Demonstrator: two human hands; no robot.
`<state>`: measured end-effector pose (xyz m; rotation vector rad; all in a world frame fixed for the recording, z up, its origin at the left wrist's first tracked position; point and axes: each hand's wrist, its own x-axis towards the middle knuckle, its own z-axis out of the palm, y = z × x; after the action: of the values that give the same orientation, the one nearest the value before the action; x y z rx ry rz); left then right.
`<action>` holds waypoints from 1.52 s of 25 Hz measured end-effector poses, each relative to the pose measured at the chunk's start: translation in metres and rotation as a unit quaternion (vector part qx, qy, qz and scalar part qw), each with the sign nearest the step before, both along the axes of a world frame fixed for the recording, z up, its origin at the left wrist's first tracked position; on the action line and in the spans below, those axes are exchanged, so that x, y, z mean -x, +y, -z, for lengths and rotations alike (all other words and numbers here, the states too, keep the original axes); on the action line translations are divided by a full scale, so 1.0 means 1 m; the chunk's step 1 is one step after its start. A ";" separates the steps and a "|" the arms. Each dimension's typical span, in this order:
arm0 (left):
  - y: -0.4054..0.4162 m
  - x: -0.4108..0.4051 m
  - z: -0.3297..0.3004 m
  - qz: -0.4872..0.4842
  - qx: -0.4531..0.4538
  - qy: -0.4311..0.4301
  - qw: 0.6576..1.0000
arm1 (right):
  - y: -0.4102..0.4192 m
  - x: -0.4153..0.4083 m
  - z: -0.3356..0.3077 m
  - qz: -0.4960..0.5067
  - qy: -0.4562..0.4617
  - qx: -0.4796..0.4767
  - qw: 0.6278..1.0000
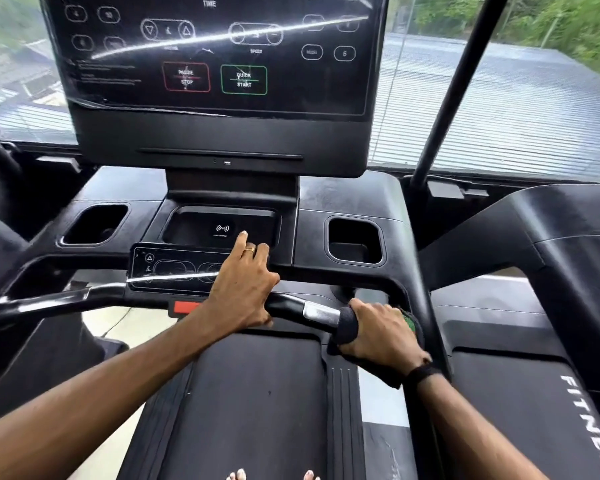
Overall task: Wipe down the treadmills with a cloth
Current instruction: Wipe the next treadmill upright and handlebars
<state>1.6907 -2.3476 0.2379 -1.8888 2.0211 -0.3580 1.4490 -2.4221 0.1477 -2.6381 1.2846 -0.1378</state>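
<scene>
I stand on a black treadmill (253, 403), facing its console (215, 64). My right hand (378, 336) grips a dark cloth (349, 323) wrapped round the right end of the front handlebar (288, 304); a green patch of the cloth shows behind my fingers. My left hand (243, 289) rests over the middle of the same handlebar, thumb under the bar. Its straight fingers reach onto the small control panel (174, 268) and the edge of the phone tray (222, 226).
Two cup holders (96, 225) (355, 242) flank the tray. A red stop tab (184, 308) sits under the bar. A second treadmill (551, 358) stands to the right, another machine (0, 209) at left. A slanted black post (458, 88) crosses the window ahead.
</scene>
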 end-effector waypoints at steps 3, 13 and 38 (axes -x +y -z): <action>-0.001 0.002 0.001 -0.001 -0.001 -0.004 1.000 | -0.020 -0.003 -0.016 -0.034 0.039 -0.139 0.989; -0.003 -0.002 0.008 -0.013 0.005 0.024 1.000 | 0.024 -0.018 0.031 0.044 -0.077 0.201 0.976; 0.004 -0.027 0.010 0.070 -0.020 0.083 0.994 | 0.035 -0.123 -0.030 -0.051 -0.042 0.057 0.996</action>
<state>1.7175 -2.3433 0.2282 -1.8110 2.2594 -0.1992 1.5716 -2.3868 0.1774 -2.7535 1.1460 -0.3118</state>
